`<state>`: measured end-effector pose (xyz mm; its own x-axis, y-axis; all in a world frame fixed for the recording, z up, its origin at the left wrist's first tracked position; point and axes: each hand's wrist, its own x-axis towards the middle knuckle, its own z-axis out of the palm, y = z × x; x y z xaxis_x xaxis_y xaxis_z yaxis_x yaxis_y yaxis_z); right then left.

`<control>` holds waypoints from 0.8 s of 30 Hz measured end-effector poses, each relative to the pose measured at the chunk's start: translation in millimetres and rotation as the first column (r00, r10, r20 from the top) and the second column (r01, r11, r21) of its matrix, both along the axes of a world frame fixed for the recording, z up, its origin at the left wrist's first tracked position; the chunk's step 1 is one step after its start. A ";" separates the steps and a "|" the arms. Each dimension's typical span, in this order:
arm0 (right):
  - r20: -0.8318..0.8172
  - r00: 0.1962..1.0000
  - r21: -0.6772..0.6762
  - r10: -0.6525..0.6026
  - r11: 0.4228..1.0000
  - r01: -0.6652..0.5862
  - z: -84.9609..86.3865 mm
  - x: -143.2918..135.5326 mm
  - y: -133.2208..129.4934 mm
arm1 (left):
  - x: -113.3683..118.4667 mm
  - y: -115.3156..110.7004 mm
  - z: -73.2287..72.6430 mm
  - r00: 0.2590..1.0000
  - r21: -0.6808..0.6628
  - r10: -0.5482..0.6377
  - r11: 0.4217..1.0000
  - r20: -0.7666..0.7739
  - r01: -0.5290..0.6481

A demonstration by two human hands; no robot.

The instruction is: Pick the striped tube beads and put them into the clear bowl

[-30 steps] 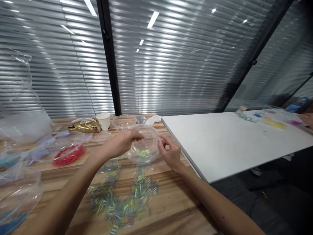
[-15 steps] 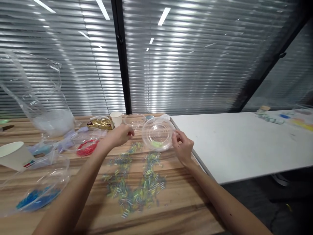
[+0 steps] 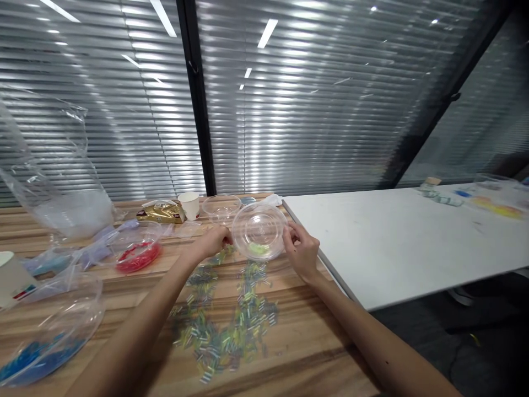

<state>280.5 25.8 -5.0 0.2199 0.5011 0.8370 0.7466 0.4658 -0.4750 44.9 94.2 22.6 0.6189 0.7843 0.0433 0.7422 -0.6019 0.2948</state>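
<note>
My right hand (image 3: 302, 249) grips the rim of a clear plastic bowl (image 3: 244, 218) between thumb and fingers. The bowl is tilted up, with a small cluster of yellow-green beads (image 3: 258, 248) low inside it. At the bowl's left side is my left hand (image 3: 215, 241), its fingers pinched together at the upper end of the loose beads; whatever they may hold is hidden. Those short yellow, green and grey-blue tube beads (image 3: 206, 339) lie scattered in a rough U shape on the wooden table (image 3: 306, 342).
At left are a container of red beads (image 3: 138, 258), one of blue beads (image 3: 39, 358), a paper cup (image 3: 14, 278) and a clear bag (image 3: 74, 212). Behind stand a gold packet (image 3: 161, 212), another cup (image 3: 189, 206) and a clear bowl (image 3: 222, 208). A white table (image 3: 388, 237) adjoins at right.
My left hand has come down and right, closer to the bowl and the beads. The bowl stays in my right hand. The whole view has shifted slightly.
</note>
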 end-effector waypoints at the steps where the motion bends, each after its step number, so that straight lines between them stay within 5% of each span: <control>1: -0.005 1.000 -0.002 -0.002 1.000 0.002 0.2 0.3 0.1 | 0.2 0.5 -0.6 1.000 0.003 -0.006 1.000 0.005 0.006; 15: -0.021 1.000 0.009 -0.004 1.000 0.004 -1.4 3.8 2.3 | 1.3 11.4 -20.8 0.996 0.000 -0.070 0.998 0.060 0.070; 24: -0.026 1.000 -0.004 -0.002 1.000 0.002 0.2 4.1 1.2 | -1.3 13.1 -20.8 0.997 -0.030 -0.033 0.999 0.067 0.035</control>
<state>284.6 27.0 -4.8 0.2427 0.5036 0.8291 0.7346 0.4628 -0.4962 43.6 107.3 1.8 0.6416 0.7646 0.0605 0.6998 -0.6159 0.3618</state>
